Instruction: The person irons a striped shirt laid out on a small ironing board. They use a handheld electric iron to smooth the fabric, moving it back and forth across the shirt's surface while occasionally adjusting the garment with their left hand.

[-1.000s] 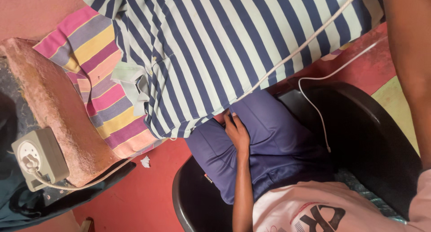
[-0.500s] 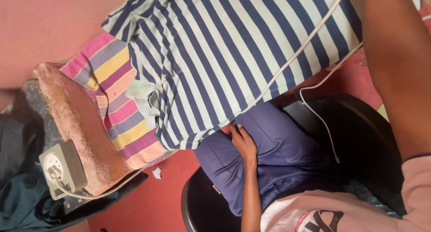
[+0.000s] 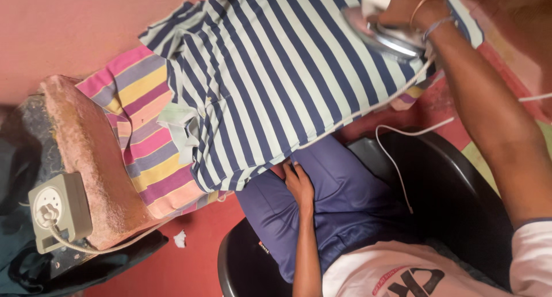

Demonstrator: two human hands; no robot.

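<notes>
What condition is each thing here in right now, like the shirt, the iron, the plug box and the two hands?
Striped shirt: spread flat over the multicoloured striped cloth.
Iron: soleplate resting on the shirt, gripped from above.
Right hand: closed on the iron's handle.
Left hand: resting on the blue shorts, holding nothing.
Socket box: plug inserted, cord trailing off.

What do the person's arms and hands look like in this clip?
Right hand: thin bangle and thread band at the wrist, short white sleeve with dark trim. Left hand: no jewellery visible, forearm bare.
</notes>
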